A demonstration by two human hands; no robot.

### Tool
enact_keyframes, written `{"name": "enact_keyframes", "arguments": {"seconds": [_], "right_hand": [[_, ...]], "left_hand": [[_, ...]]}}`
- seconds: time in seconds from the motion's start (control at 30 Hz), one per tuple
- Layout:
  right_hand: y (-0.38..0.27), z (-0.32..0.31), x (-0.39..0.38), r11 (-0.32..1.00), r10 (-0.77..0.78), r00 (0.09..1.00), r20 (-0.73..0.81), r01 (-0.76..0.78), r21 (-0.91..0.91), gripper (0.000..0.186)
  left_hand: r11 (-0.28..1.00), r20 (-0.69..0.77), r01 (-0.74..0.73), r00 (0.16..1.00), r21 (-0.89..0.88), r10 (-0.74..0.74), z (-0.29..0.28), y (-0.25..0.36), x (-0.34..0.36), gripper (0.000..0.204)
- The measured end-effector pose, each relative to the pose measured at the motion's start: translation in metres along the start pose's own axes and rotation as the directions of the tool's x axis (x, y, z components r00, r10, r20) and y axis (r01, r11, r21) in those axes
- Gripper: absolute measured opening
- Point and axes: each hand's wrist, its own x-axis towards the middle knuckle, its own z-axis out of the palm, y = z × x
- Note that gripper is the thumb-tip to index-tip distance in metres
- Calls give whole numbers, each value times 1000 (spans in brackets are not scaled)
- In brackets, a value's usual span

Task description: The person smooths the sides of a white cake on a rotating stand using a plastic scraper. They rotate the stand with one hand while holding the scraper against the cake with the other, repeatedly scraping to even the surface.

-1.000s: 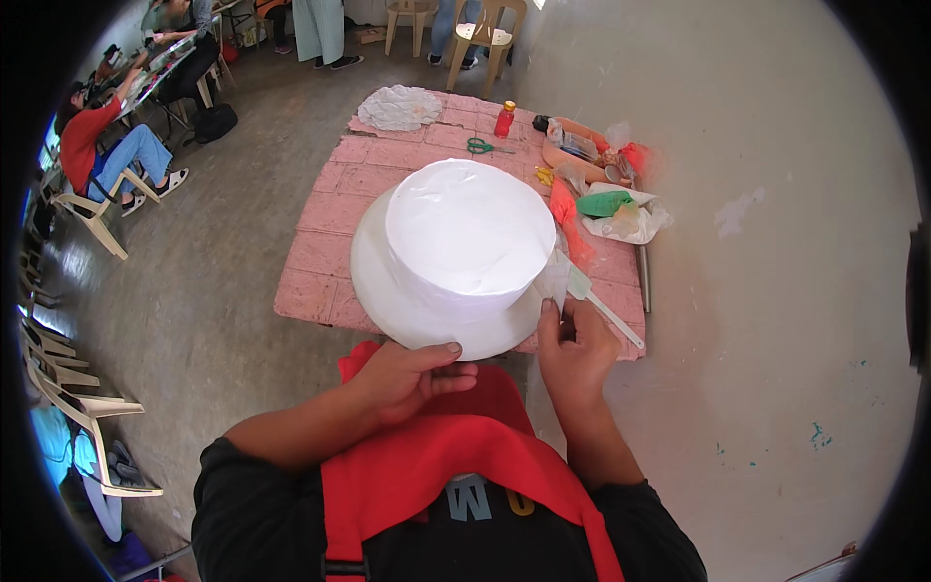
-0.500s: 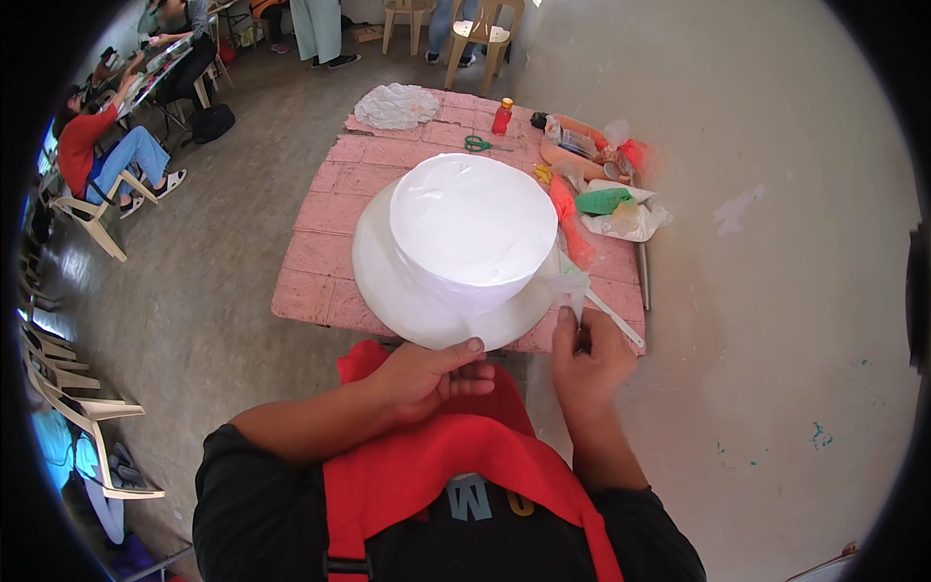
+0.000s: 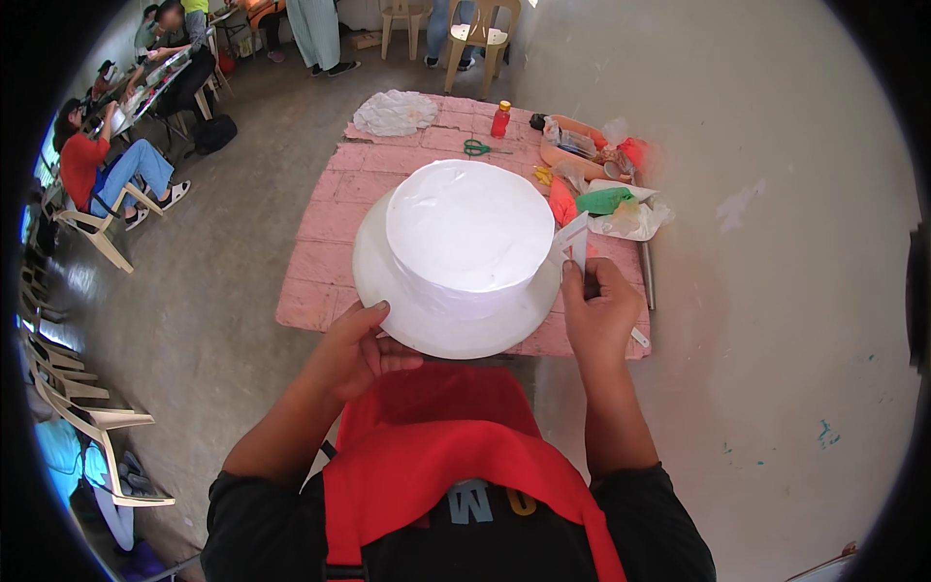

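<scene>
A round cake (image 3: 470,225) coated in smooth white icing stands on a white round turntable (image 3: 441,335). My left hand (image 3: 346,356) is at the near left of the turntable, thumb on the rim and fingers curled just below its edge. In my right hand (image 3: 603,308) a small flat pale cake scraper (image 3: 577,236) is pinched between thumb and fingers, upright beside the cake's right side. Whether the scraper touches the icing I cannot tell. Below my right hand the end of a white handle (image 3: 639,337) shows; the rest of that tool is hidden.
The pink table (image 3: 320,233) also bears crumpled white plastic (image 3: 395,113), green scissors (image 3: 475,147), a red bottle (image 3: 500,120), an orange tray (image 3: 555,155) and a green piping bag (image 3: 603,201). A wall rises on the right. People and chairs (image 3: 480,39) are farther off.
My left hand has shifted left along the turntable's rim. My right hand has moved up and slightly right, and the scraper now stands more upright by the cake.
</scene>
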Motion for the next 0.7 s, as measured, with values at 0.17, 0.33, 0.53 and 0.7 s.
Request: {"name": "enact_keyframes", "arguments": {"seconds": [0.17,0.33,0.53,0.7], "right_hand": [[-2,4,-6,998,-18,1000,15,19,-58,12],[-2,3,-9,994,-68,997,19,70,-80,12],[-2,5,-14,994,-91,996,5,91,-62,12],[-4,4,-18,988,-131,991,3,130,-85,12]], "left_hand": [[996,7,-75,997,44,75,5,-3,2,44],[997,45,-72,996,26,70,8,-6,0,43],[999,56,-54,997,-2,54,12,-11,-4,42],[998,53,-33,998,54,30,13,-18,-4,44]]}}
